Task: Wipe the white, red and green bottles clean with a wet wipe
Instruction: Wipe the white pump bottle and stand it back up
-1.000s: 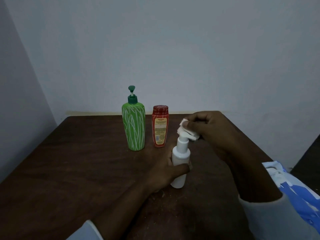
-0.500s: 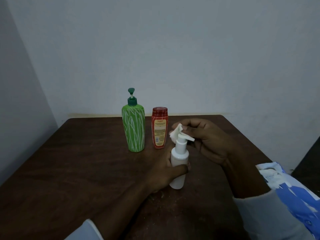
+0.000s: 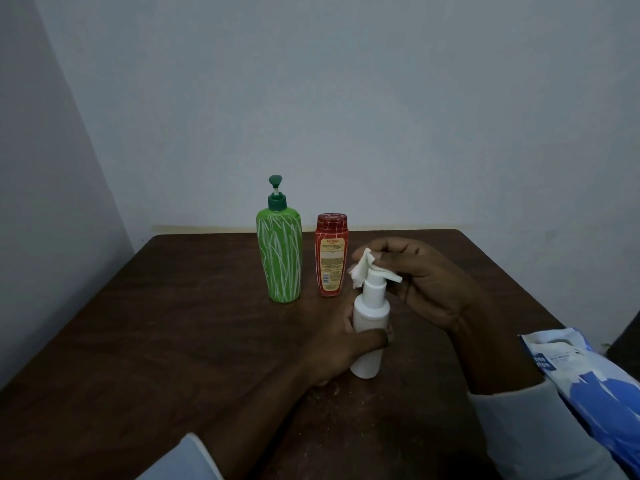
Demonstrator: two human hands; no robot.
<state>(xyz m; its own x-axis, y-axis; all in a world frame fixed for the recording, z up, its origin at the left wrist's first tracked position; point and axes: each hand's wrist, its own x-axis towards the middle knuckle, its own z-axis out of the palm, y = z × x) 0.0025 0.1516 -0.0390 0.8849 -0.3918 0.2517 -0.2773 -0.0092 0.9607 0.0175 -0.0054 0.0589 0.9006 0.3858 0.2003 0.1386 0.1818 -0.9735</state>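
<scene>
Lifted off the pump head (image 3: 374, 277), the right hand (image 3: 429, 282) pinches the wet wipe (image 3: 362, 268) just behind it; the left hand (image 3: 339, 348) grips the white bottle (image 3: 370, 315), centre frame; green bottle (image 3: 280, 258) and red bottle (image 3: 330, 261) wait.

Beneath your grip lies a dark wooden table (image 3: 166, 327); beyond it rises a plain pale wall (image 3: 363, 98), a side wall (image 3: 41, 202) far left, light dim.
</scene>
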